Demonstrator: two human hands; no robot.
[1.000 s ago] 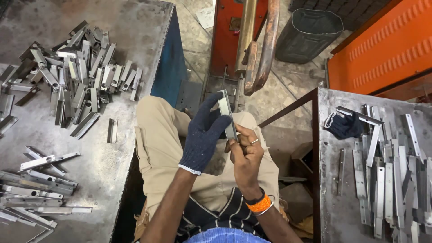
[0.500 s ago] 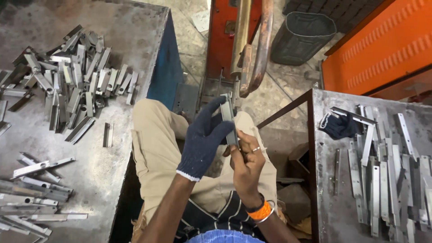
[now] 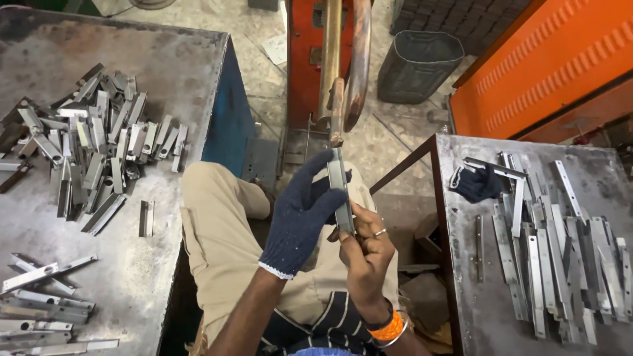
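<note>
My gloved left hand [image 3: 300, 217] wraps the upper part of a narrow metal strip [image 3: 341, 191] while my bare right hand [image 3: 366, 254] pinches its lower end, keeping it upright over my lap just below the welder's arms [image 3: 343, 86]. More strips lie heaped on the left worktop [image 3: 171, 79] and rowed on the right worktop [image 3: 461, 290], within reach

Dark bin [image 3: 419, 62] on floor; spare blue glove [image 3: 476, 184] on right table [image 3: 475, 303]; orange panel [image 3: 547, 59], perhaps machine housing.
</note>
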